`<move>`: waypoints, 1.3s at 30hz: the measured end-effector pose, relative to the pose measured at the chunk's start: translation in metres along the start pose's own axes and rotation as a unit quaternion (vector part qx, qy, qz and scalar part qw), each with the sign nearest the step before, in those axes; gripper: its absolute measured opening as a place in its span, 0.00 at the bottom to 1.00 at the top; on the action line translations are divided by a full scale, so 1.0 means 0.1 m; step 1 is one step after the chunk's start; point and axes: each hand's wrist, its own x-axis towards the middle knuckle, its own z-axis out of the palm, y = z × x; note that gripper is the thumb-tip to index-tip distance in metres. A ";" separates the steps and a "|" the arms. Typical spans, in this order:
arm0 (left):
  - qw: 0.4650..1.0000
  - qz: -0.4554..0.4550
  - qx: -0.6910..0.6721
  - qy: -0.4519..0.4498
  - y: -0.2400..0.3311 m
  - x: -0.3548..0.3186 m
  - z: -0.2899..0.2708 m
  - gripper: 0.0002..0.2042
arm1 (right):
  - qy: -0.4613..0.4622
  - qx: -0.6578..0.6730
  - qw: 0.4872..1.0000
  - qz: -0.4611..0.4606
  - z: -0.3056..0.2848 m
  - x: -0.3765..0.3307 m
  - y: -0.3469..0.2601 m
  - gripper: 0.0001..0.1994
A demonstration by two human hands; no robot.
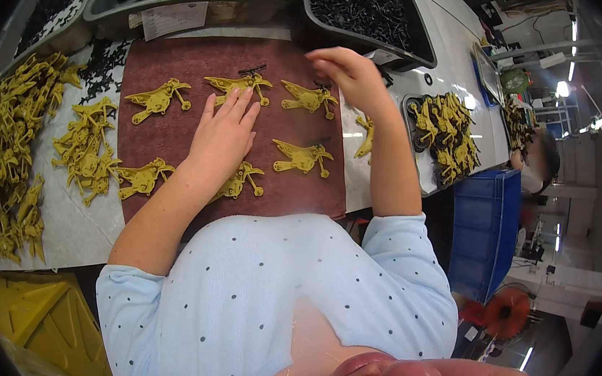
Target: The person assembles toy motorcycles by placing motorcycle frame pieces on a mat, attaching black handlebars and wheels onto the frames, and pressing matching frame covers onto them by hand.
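Observation:
My left hand [227, 131] lies with fingers stretched out over a yellow toy motorbike body [217, 85] in the far middle of the red-brown cloth [273, 198]. A black handlebar-like piece [253, 69] shows at that body's far edge. Above the far right of the cloth is my right hand [352, 74], its fingers bent and drawn together; anything in them is hidden. Just beneath it lies another yellow motorbike body [307, 99] with a dark piece at its top. More yellow bodies lie spaced out on the cloth, one [242, 179] partly behind my left forearm.
Heaps of yellow bodies [15, 150] cover the table's left. Beyond the cloth stand a grey bin [189, 1] with black wheels and a black bin [418, 46] of small black parts. A tray [423, 176] of wheeled yellow pieces sits at right, above blue crates [483, 236].

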 end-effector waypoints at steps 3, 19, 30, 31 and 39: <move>1.000 0.001 0.001 -0.004 -0.01 0.00 -0.01 0.22 | 0.036 0.066 0.994 0.083 -0.30 -0.35 0.33 0.09; 0.999 0.017 0.037 0.021 0.06 0.04 -0.14 0.19 | 0.120 -0.137 0.973 0.139 -0.39 -0.94 0.98 0.09; 0.997 0.052 -0.034 0.042 0.18 0.01 -0.29 0.17 | 0.068 -0.185 0.944 0.263 -0.37 -0.74 1.10 0.10; 0.997 0.049 -0.032 0.041 0.18 0.01 -0.28 0.17 | 0.067 -0.183 0.945 0.261 -0.35 -0.73 1.04 0.10; 0.997 0.060 -0.040 0.015 0.20 0.00 -0.28 0.17 | 0.093 -0.007 0.994 0.056 0.01 -0.60 0.57 0.09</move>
